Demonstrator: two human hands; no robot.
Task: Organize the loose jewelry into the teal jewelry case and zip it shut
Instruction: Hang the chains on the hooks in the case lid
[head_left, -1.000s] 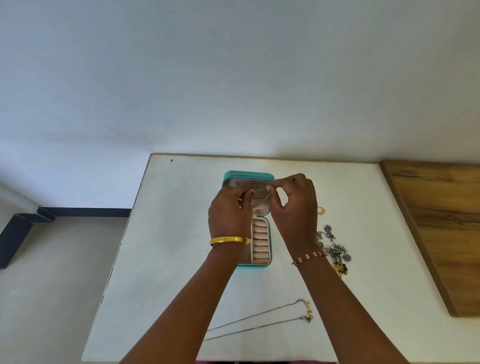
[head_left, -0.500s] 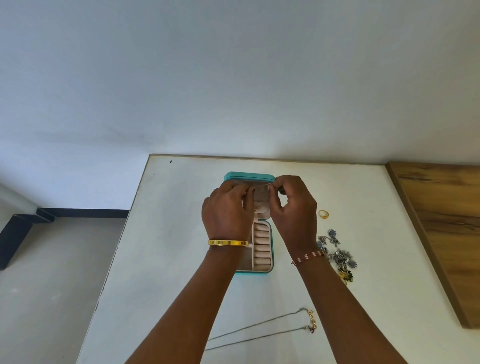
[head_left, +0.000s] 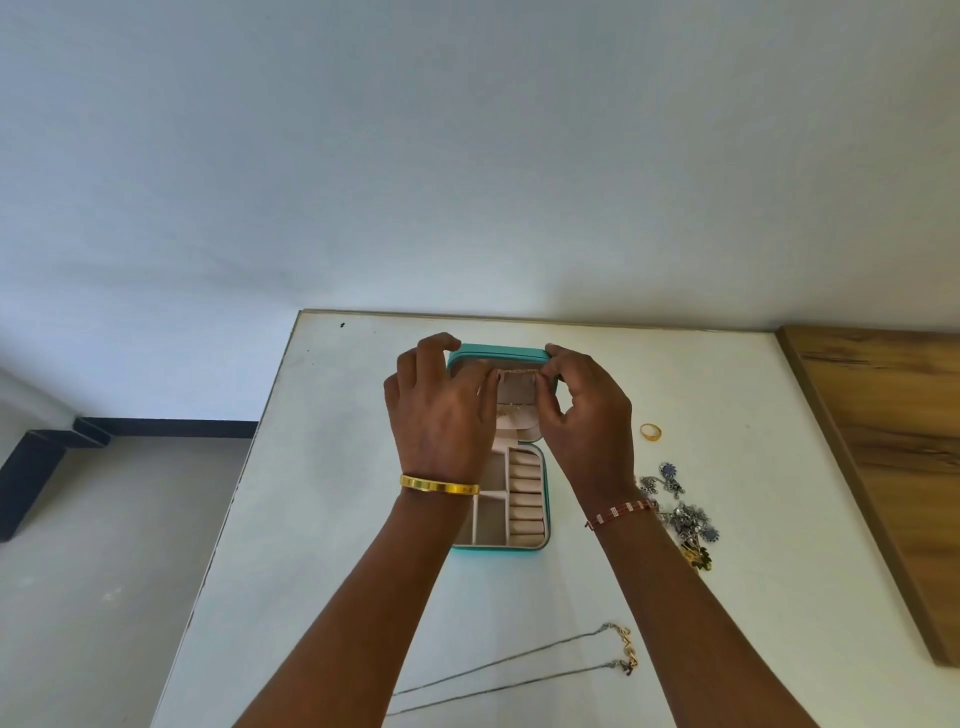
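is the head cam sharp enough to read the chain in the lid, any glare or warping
Head view: light is soft and even, with no glare on the white table; the thin gold chain stretched between the left hand and right hand shows only as a fine line, its links too small to read; the wide angle bends the wooden board and table edges; the teal jewelry case is reasonably sharp.

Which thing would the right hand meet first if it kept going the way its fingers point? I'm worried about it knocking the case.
Probably the case's raised lid: the right hand already pinches a thin chain right at it. Depth is unclear.
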